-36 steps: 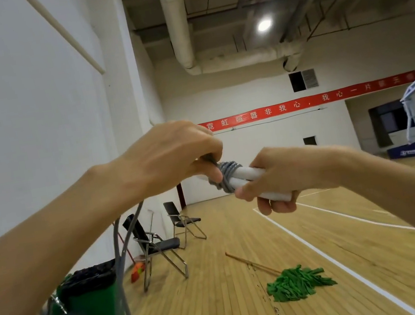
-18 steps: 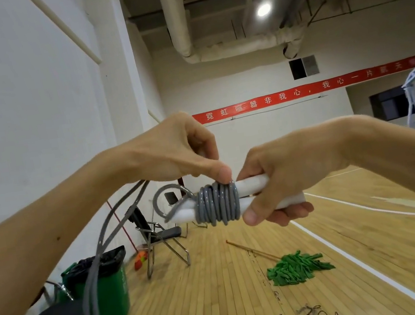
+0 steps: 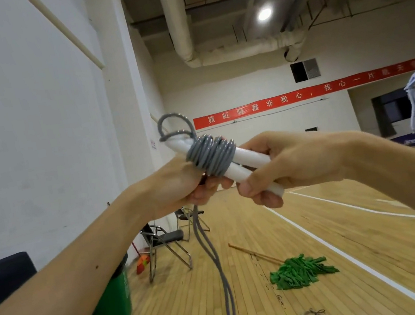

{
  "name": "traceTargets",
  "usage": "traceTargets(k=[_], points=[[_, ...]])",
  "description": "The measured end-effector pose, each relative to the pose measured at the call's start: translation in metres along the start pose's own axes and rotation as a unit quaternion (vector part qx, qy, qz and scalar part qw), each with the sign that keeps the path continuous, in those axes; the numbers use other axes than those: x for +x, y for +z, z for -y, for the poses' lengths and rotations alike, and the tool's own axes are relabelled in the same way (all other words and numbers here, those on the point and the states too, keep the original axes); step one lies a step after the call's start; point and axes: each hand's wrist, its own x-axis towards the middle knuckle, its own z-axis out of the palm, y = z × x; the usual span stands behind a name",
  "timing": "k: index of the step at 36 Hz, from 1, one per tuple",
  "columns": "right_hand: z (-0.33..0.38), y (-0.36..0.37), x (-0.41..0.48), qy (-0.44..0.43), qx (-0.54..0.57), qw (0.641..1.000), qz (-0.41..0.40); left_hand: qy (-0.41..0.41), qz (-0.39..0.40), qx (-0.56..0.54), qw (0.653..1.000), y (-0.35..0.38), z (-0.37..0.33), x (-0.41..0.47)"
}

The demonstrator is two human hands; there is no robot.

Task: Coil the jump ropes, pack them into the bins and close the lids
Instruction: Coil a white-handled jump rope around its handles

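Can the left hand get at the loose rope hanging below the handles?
Probably yes. The left hand sits just under the coil, and the loose rope drops from its fingers, so nothing is between them. The right hand holds the white handles clear.

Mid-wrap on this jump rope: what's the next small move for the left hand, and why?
Probably carry the left hand up and over the handles to lay one more turn beside the grey coil. The right hand grips both white handles, the left holds the rope just under the coil, and a long length hangs loose below, so winding isn't finished.
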Motion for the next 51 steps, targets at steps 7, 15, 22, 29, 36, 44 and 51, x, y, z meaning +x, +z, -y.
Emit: traceTargets(k=[7, 15, 22, 29, 36, 44, 51], points=[[-0.011, -0.001, 0.006, 0.002, 0.016, 0.997, -0.072, -0.049, -0.092, -0.012, 0.994, 0.017, 0.009, 0.004], [-0.025, -0.009, 0.012, 0.006, -0.099, 0.979, -0.178, -0.076, -0.092, -0.078, 0.990, 0.024, 0.014, 0.005], [-0.038, -0.014, 0.018, 0.022, -0.144, 0.962, -0.232, -0.109, -0.065, -0.076, 0.989, 0.027, 0.015, 0.004], [-0.049, -0.022, 0.024, 0.053, -0.199, 0.946, -0.249, -0.139, -0.075, 0.030, 0.987, 0.034, 0.014, 0.008], [-0.066, -0.023, 0.029, 0.078, -0.244, 0.935, -0.247, -0.159, -0.065, 0.147, 0.974, 0.032, 0.021, 0.007], [-0.076, -0.029, 0.029, 0.205, -0.248, 0.934, -0.156, -0.124, -0.056, 0.354, 0.925, 0.029, 0.018, 0.004], [-0.061, -0.014, 0.019, 0.290, -0.235, 0.928, -0.004, -0.034, -0.009, 0.511, 0.859, 0.022, 0.008, -0.001]])
